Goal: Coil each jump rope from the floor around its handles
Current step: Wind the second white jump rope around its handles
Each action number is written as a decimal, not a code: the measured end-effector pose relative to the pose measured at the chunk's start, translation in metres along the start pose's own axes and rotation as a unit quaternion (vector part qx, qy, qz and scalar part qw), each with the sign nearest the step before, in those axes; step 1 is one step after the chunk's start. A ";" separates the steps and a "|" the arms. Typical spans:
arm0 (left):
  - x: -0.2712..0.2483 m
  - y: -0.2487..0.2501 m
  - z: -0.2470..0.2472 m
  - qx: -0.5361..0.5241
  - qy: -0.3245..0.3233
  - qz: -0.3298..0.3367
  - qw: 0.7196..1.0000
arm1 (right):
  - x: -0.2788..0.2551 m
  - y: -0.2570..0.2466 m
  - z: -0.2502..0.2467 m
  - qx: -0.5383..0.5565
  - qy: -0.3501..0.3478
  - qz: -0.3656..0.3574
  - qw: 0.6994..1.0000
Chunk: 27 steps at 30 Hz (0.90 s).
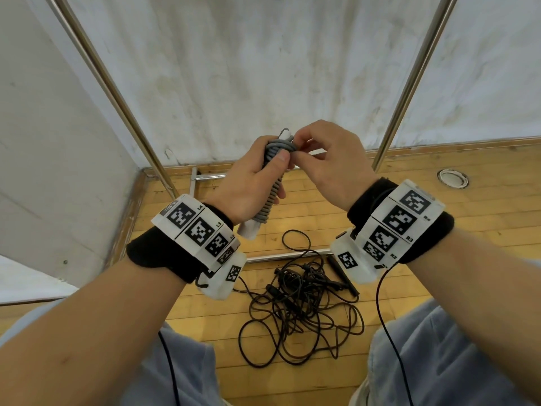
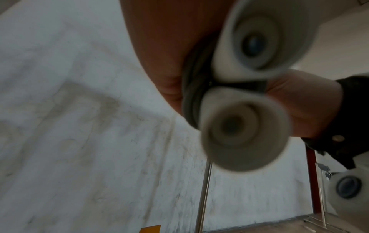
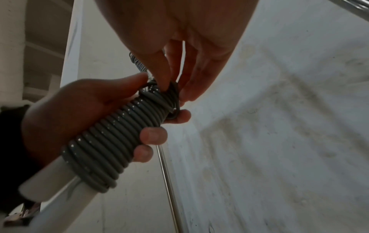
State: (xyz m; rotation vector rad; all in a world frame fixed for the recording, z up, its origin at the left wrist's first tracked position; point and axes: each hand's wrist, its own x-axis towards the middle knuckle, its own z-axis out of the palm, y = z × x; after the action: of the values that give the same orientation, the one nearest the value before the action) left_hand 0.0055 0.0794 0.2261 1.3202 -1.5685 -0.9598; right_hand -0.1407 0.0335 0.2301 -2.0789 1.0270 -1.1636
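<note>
Grey rope (image 3: 111, 141) is wound tight around the two white handles (image 3: 46, 178), up in the air in front of the person. Left hand (image 1: 248, 177) is wrapped around the bundle. Right hand (image 1: 330, 162) pinches the last bit at the top. Best to tuck that end under a loop and hold tight. Black rope (image 1: 298, 306) lies tangled on the floor (image 1: 439, 253).

Two hands were up, the left hand (image 1: 251, 174) and right hand (image 1: 330, 165), on one grey jump rope (image 1: 273, 183) wound around two white handles (image 2: 245, 127). One tangle of black rope (image 1: 295, 306) lay on the floor (image 1: 453, 235), with two steel poles (image 1: 409, 83) rising behind
</note>
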 end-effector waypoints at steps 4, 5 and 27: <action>0.001 0.000 -0.001 0.014 -0.013 -0.003 1.000 | -0.001 0.001 0.000 -0.018 -0.012 -0.037 0.999; 0.001 0.000 -0.001 0.015 -0.014 -0.004 1.000 | -0.002 0.001 0.000 -0.027 -0.012 -0.046 0.999; 0.001 -0.004 0.005 0.038 0.061 -0.023 0.997 | -0.006 -0.003 0.001 -0.047 -0.046 -0.020 0.998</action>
State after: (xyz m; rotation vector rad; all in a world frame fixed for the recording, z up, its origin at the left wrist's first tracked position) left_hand 0.0024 0.0780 0.2208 1.4460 -1.4990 -0.8392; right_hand -0.1406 0.0402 0.2291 -2.2150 1.0192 -1.0471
